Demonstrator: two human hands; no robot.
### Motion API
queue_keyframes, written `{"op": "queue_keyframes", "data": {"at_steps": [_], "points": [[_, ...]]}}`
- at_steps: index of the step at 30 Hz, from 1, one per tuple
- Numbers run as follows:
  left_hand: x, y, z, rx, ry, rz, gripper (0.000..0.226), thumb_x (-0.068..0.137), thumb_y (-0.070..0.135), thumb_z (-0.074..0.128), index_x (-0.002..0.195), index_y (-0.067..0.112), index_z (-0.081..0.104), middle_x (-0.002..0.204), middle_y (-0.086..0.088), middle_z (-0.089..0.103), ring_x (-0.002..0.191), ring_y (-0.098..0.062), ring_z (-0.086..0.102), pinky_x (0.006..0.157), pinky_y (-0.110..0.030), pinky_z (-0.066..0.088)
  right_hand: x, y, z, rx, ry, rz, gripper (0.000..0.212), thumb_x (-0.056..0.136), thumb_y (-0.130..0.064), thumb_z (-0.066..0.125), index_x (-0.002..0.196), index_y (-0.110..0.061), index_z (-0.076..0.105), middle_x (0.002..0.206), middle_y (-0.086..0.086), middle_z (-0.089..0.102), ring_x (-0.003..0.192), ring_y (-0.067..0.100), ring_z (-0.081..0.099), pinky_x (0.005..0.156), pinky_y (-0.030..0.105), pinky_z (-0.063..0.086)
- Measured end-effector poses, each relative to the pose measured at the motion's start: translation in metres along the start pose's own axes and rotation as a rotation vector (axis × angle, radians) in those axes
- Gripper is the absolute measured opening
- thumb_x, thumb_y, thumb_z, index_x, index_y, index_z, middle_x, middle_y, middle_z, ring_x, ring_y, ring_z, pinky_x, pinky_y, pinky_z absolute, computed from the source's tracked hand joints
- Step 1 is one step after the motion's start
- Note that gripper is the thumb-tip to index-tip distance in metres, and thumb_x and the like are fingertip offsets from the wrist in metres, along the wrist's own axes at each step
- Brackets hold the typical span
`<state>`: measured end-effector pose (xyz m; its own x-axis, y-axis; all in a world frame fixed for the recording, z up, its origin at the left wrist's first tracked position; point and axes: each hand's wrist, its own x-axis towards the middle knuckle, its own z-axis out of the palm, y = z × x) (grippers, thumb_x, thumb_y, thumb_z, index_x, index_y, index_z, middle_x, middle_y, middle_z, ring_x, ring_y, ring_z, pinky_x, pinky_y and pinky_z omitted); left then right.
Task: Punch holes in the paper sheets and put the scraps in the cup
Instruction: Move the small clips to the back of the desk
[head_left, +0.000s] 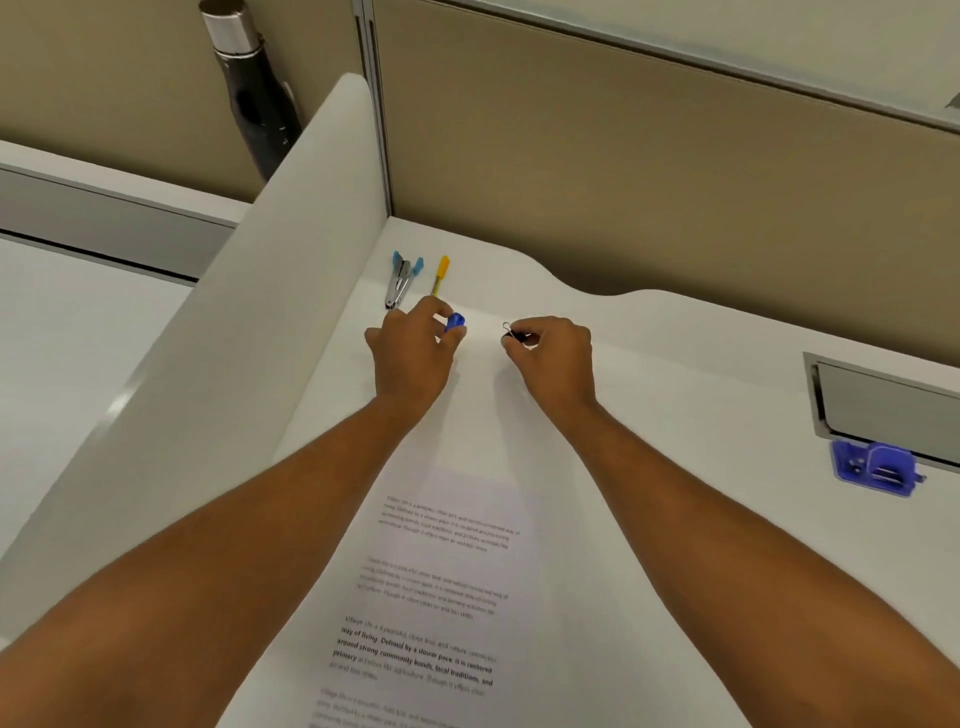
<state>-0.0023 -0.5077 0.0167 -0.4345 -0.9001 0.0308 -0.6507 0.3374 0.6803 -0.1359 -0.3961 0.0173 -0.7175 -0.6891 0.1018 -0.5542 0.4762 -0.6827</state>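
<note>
Printed paper sheets (457, 545) lie lengthwise on the white desk between my forearms. At their far end my left hand (410, 353) pinches a small blue clip-like object (455, 322). My right hand (553, 358) pinches a black binder clip (513, 333) with wire handles, close to the sheets' far edge. Whether either clip is on the paper I cannot tell. A blue hole punch (875, 467) sits at the right of the desk. No cup is in view.
A blue-tipped stapler (402, 280) and a yellow-capped pen (440, 275) lie beyond my left hand near the corner. A white divider panel (249, 338) rises on the left. A metal cable tray (883, 400) is set in the desk at right. A dark bottle (254, 98) stands behind the divider.
</note>
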Motion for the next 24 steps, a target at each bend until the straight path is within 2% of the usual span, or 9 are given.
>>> {"op": "queue_keyframes", "data": {"at_steps": [4, 7, 9, 11, 13, 15, 18, 21, 24], "points": [[0.021, -0.008, 0.028, 0.154, 0.002, -0.036, 0.037, 0.103, 0.053, 0.06, 0.135, 0.034, 0.065, 0.118, -0.002, 0.075, 0.114, -0.02, 0.057, 0.082, -0.028, 0.019, 0.062, -0.01, 0.025, -0.083, -0.085, -0.07, 0.024, 0.094, -0.023, 0.077, 0.115, -0.011, 0.08, 0.113, 0.005, 0.08, 0.098, 0.018, 0.074, 0.099, 0.031, 0.057], [0.027, -0.016, 0.048, 0.214, 0.013, -0.046, 0.034, 0.106, 0.053, 0.055, 0.134, 0.036, 0.066, 0.112, -0.001, 0.072, 0.111, -0.024, 0.053, 0.077, -0.03, 0.011, 0.094, -0.011, 0.046, -0.166, -0.171, -0.143, 0.025, 0.096, -0.022, 0.075, 0.118, -0.012, 0.079, 0.116, 0.005, 0.079, 0.1, 0.019, 0.073, 0.098, 0.03, 0.057], [0.029, -0.016, 0.056, 0.243, 0.061, -0.032, 0.029, 0.106, 0.047, 0.059, 0.125, 0.032, 0.074, 0.093, -0.001, 0.064, 0.105, -0.027, 0.053, 0.078, -0.033, 0.012, 0.108, -0.011, 0.057, -0.194, -0.205, -0.189, 0.024, 0.096, -0.019, 0.073, 0.117, -0.011, 0.08, 0.117, 0.005, 0.079, 0.1, 0.019, 0.073, 0.096, 0.029, 0.057], [0.027, -0.006, 0.053, 0.287, 0.119, 0.018, 0.02, 0.103, 0.04, 0.068, 0.107, 0.026, 0.082, 0.075, 0.001, 0.046, 0.097, -0.029, 0.053, 0.077, -0.038, 0.018, 0.113, -0.011, 0.059, -0.226, -0.224, -0.232, 0.023, 0.096, -0.018, 0.072, 0.117, -0.011, 0.08, 0.117, 0.004, 0.079, 0.103, 0.019, 0.072, 0.097, 0.03, 0.056], [0.03, -0.002, 0.052, 0.359, 0.15, 0.047, 0.021, 0.102, 0.039, 0.068, 0.097, 0.024, 0.082, 0.068, 0.004, 0.045, 0.094, -0.029, 0.052, 0.074, -0.04, 0.021, 0.117, -0.01, 0.063, -0.234, -0.232, -0.252, 0.023, 0.096, -0.018, 0.073, 0.116, -0.011, 0.08, 0.117, 0.004, 0.078, 0.104, 0.019, 0.071, 0.096, 0.028, 0.055], [0.035, -0.002, 0.054, 0.422, 0.136, 0.042, 0.026, 0.105, 0.041, 0.063, 0.097, 0.025, 0.081, 0.068, 0.004, 0.051, 0.098, -0.028, 0.052, 0.074, -0.041, 0.022, 0.119, -0.009, 0.067, -0.208, -0.24, -0.247, 0.022, 0.095, -0.018, 0.073, 0.115, -0.012, 0.08, 0.114, 0.004, 0.079, 0.101, 0.018, 0.072, 0.095, 0.029, 0.056], [0.04, 0.0, 0.057, 0.407, 0.151, -0.021, 0.031, 0.106, 0.046, 0.058, 0.101, 0.026, 0.081, 0.071, 0.003, 0.048, 0.103, -0.027, 0.052, 0.076, -0.041, 0.024, 0.121, -0.01, 0.067, -0.137, -0.254, -0.217, 0.026, 0.092, -0.016, 0.076, 0.118, -0.012, 0.078, 0.113, 0.004, 0.079, 0.1, 0.018, 0.072, 0.096, 0.034, 0.058], [0.039, 0.001, 0.063, 0.401, 0.141, -0.112, 0.039, 0.106, 0.053, 0.054, 0.111, 0.024, 0.08, 0.078, 0.0, 0.051, 0.108, -0.024, 0.053, 0.079, -0.04, 0.024, 0.12, -0.009, 0.065, -0.072, -0.272, -0.18, 0.039, 0.088, -0.015, 0.08, 0.126, -0.013, 0.074, 0.125, 0.004, 0.075, 0.11, 0.02, 0.07, 0.102, 0.034, 0.056], [0.036, -0.002, 0.064, 0.421, 0.141, -0.146, 0.051, 0.102, 0.06, 0.057, 0.112, 0.014, 0.078, 0.087, -0.004, 0.059, 0.11, -0.026, 0.055, 0.079, -0.041, 0.026, 0.115, -0.001, 0.06, -0.008, -0.248, -0.137, 0.043, 0.088, -0.013, 0.082, 0.129, -0.012, 0.072, 0.131, 0.005, 0.071, 0.114, 0.019, 0.067, 0.104, 0.031, 0.054]]}}
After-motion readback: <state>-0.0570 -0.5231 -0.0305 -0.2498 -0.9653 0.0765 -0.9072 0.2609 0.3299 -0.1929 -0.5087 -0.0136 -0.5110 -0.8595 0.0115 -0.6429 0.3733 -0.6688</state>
